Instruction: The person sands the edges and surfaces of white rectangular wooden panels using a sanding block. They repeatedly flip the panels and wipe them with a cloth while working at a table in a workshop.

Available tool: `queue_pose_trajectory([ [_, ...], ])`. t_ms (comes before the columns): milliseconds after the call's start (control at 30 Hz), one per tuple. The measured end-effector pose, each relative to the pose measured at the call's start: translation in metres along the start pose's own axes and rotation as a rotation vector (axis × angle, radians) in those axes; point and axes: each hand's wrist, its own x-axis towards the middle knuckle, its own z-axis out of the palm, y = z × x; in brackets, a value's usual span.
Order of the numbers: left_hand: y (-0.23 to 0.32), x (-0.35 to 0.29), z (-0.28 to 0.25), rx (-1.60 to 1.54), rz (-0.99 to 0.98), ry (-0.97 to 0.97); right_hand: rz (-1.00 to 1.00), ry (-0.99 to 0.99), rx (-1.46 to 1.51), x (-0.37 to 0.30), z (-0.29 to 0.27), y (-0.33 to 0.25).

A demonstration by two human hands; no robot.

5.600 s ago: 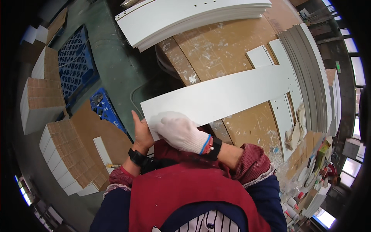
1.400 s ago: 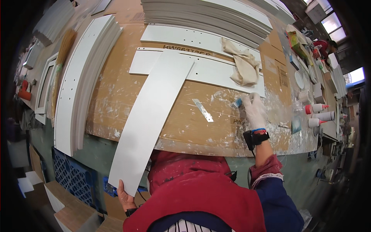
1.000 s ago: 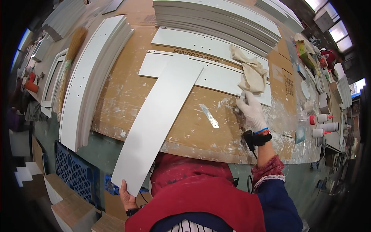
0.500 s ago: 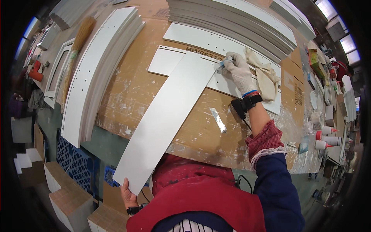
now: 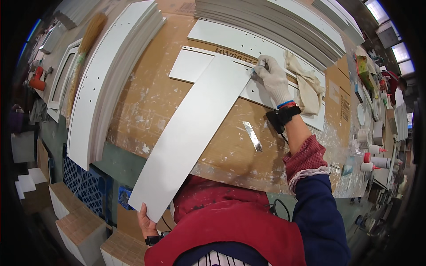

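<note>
A long white board (image 5: pixel 191 128) slants from near my body up to the far middle of the table. My left hand (image 5: pixel 147 221), bare, grips its near end, thumb on top. At the far right corner of the board is my right hand (image 5: pixel 271 79), in a white knit glove, with its fingers pinched together. A small bluish piece shows at these fingertips against the board's edge; its kind is too small to tell. The far end lies across another white board (image 5: pixel 188 66) with small holes. Beside the gloved hand lies a beige cloth (image 5: pixel 308 86).
Stacked white boards (image 5: pixel 104 84) stand at the left, more (image 5: pixel 275 26) at the back. A shiny metal strip (image 5: pixel 252 136) lies on the cardboard-covered table (image 5: pixel 146 119). A straw brush (image 5: pixel 91 33) is far left; white glue bottles (image 5: pixel 377 150) are at the right. Cartons (image 5: pixel 84 224) stand lower left.
The view has shifted slightly. Less of the bluish piece shows at my right fingertips. My left hand keeps its grip on the board's near end.
</note>
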Motion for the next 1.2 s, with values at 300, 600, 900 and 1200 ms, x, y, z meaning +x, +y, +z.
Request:
queue_pose_trajectory([
  [300,-0.002,0.001,-0.006,-0.006,0.019,-0.005,-0.017,0.029,-0.032,0.001,0.002,0.006],
  [600,-0.001,0.000,0.003,-0.023,0.012,-0.024,-0.139,0.029,-0.234,0.008,0.002,-0.001],
  [900,0.001,0.000,0.001,-0.008,-0.001,0.007,-0.171,-0.201,-0.254,0.056,0.042,-0.020],
  [1200,0.001,-0.002,0.001,0.003,0.008,0.008,-0.192,-0.253,-0.482,0.077,0.079,-0.040],
])
